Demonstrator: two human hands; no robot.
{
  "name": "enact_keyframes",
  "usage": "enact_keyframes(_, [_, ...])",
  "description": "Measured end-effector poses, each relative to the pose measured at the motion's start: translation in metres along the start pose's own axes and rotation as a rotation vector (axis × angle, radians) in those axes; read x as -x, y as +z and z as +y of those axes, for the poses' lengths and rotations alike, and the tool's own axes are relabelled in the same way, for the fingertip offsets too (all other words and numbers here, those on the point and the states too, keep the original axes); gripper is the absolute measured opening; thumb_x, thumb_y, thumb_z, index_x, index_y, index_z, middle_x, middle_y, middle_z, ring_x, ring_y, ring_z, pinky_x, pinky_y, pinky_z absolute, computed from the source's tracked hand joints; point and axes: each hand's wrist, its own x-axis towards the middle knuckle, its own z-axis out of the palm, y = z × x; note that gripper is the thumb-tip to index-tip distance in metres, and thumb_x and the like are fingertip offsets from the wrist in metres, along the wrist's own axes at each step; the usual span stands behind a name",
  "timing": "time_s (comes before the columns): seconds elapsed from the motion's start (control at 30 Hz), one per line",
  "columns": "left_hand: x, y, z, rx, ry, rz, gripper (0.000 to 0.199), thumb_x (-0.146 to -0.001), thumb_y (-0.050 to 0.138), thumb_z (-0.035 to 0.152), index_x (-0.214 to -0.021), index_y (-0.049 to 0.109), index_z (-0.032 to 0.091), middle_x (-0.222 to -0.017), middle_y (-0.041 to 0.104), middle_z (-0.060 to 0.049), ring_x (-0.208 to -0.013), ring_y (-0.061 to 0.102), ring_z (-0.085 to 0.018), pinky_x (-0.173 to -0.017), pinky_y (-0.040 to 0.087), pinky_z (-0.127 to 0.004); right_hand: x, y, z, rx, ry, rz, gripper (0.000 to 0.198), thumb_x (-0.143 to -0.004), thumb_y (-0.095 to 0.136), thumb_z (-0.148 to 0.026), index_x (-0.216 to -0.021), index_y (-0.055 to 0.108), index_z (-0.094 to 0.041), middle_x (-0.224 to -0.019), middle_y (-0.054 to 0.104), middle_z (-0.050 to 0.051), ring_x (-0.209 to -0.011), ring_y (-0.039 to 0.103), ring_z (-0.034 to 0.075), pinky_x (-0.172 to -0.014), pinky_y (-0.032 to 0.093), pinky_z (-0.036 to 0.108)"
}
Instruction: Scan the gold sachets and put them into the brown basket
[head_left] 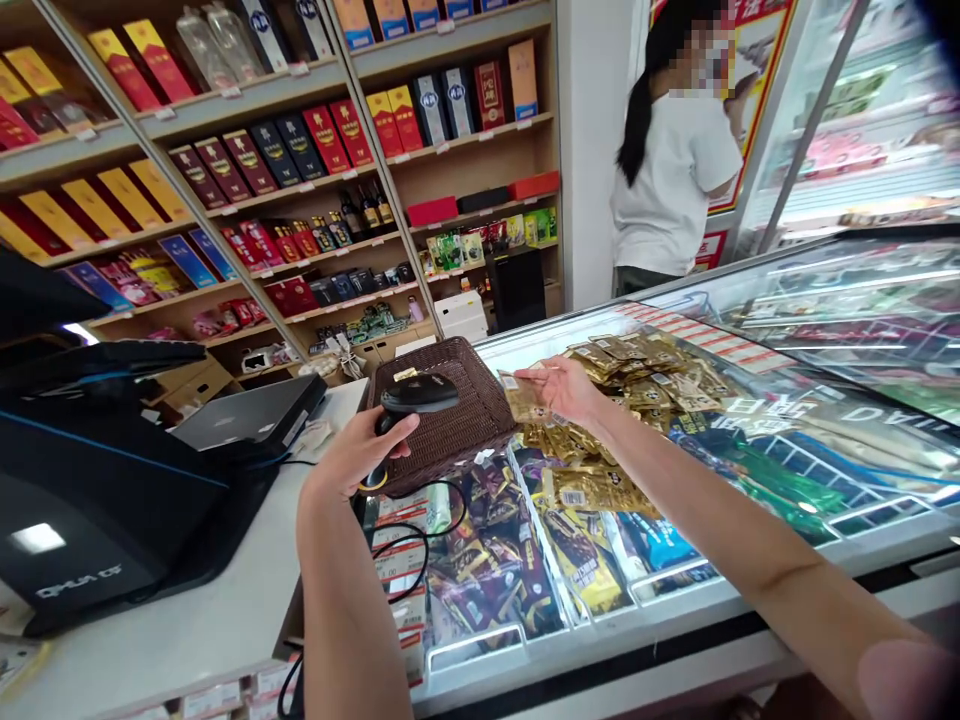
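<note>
In my left hand (369, 445) is a black handheld barcode scanner (420, 393), its head turned to the right and its cord trailing down. My right hand (564, 388) pinches a gold foil packet (523, 400) by its edge, just right of the basket. A brown woven basket (480, 385) lies beneath and behind the scanner, with a small light-coloured item in it. Many similar gold packets (622, 365) are spread on the glass lid of a freezer, under and beyond my right forearm. One larger gold packet (592, 490) shows a white barcode label.
A black checkout terminal (112, 480) stands on the white counter (217, 620) at left. The chest freezer (495, 560) holds wrapped ice creams. Shelves of boxed bottles (277, 145) line the back wall. A person in a white shirt (664, 180) stands beyond the freezer.
</note>
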Motion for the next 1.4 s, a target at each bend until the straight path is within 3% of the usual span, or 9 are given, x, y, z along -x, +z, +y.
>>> enact_keyframes(0.07, [-0.002,0.001,-0.001,0.001,-0.010,-0.001,0.056,-0.073,0.066,0.068,-0.094,0.065,0.016,-0.073,0.065,-0.003,-0.071,0.064,-0.020,-0.065,0.044,-0.028,0.001,0.000,0.003,-0.022,0.050,-0.059,0.024,-0.081,0.060,-0.020,-0.103,0.065,-0.011,-0.113,0.070,0.016,-0.097,0.069,0.024,-0.083,0.059,0.036])
enact_keyframes(0.13, [-0.004,0.001,-0.004,-0.011,-0.025,-0.001,0.057,-0.073,0.066,0.069,-0.096,0.065,0.016,-0.074,0.066,-0.004,-0.073,0.064,-0.020,-0.066,0.044,-0.028,0.000,0.000,0.008,-0.017,0.069,-0.090,0.047,-0.071,0.069,-0.010,-0.117,0.061,-0.015,-0.118,0.068,0.012,-0.094,0.068,0.020,-0.080,0.058,0.031])
enact_keyframes(0.27, [-0.010,0.003,-0.009,-0.008,-0.013,-0.013,0.056,-0.075,0.065,0.068,-0.098,0.065,0.017,-0.074,0.066,-0.004,-0.071,0.061,-0.019,-0.064,0.042,-0.027,-0.002,0.000,0.010,0.117,0.050,0.044,0.080,-0.065,0.080,-0.010,-0.137,0.049,-0.027,-0.120,0.066,0.008,-0.095,0.065,0.018,-0.081,0.053,0.028])
enact_keyframes(0.33, [-0.012,0.006,-0.007,0.015,0.003,-0.024,0.055,-0.075,0.066,0.066,-0.098,0.065,0.016,-0.074,0.066,-0.004,-0.070,0.061,-0.018,-0.064,0.042,-0.026,-0.003,-0.001,0.007,0.193,0.056,0.122,0.073,-0.065,0.082,-0.017,-0.132,0.054,-0.023,-0.114,0.068,0.008,-0.097,0.064,0.019,-0.082,0.051,0.029])
enact_keyframes(0.47, [-0.009,0.017,0.006,0.027,0.008,-0.037,0.052,-0.075,0.067,0.065,-0.092,0.064,0.015,-0.069,0.064,-0.002,-0.066,0.060,-0.016,-0.062,0.041,-0.025,-0.002,-0.002,-0.003,0.255,0.038,0.119,0.033,-0.073,0.076,-0.023,-0.103,0.068,-0.016,-0.102,0.072,0.008,-0.091,0.064,0.020,-0.078,0.049,0.026])
enact_keyframes(0.57, [-0.007,0.025,0.017,0.009,0.017,-0.056,0.051,-0.075,0.066,0.065,-0.089,0.064,0.016,-0.071,0.063,-0.002,-0.066,0.061,-0.016,-0.061,0.042,-0.025,0.001,-0.002,-0.008,0.315,0.013,0.150,0.021,-0.077,0.069,-0.022,-0.098,0.069,-0.017,-0.097,0.072,0.006,-0.085,0.063,0.018,-0.071,0.048,0.024])
enact_keyframes(1.1, [-0.011,0.038,0.022,-0.057,0.040,-0.067,0.048,-0.076,0.066,0.065,-0.089,0.062,0.018,-0.068,0.062,0.000,-0.066,0.063,-0.018,-0.059,0.042,-0.024,0.014,0.002,-0.024,0.476,0.003,0.174,0.021,-0.085,0.059,-0.017,-0.104,0.067,-0.016,-0.096,0.071,0.005,-0.079,0.061,0.014,-0.066,0.044,0.020])
enact_keyframes(1.23, [-0.009,0.035,0.024,-0.049,0.028,-0.063,0.048,-0.074,0.067,0.065,-0.086,0.061,0.019,-0.071,0.063,0.000,-0.068,0.064,-0.018,-0.060,0.042,-0.024,0.016,-0.021,-0.045,0.689,-0.004,0.207,0.027,-0.087,0.056,-0.016,-0.113,0.066,-0.018,-0.098,0.072,0.006,-0.078,0.063,0.015,-0.067,0.045,0.022])
enact_keyframes(1.4, [-0.011,0.026,0.015,-0.114,-0.002,-0.039,0.048,-0.076,0.065,0.065,-0.086,0.063,0.018,-0.070,0.066,-0.002,-0.070,0.064,-0.018,-0.062,0.043,-0.025,0.019,-0.076,-0.070,1.247,-0.015,0.470,0.042,-0.085,0.054,-0.012,-0.126,0.060,-0.019,-0.109,0.070,0.010,-0.093,0.064,0.021,-0.077,0.046,0.027])
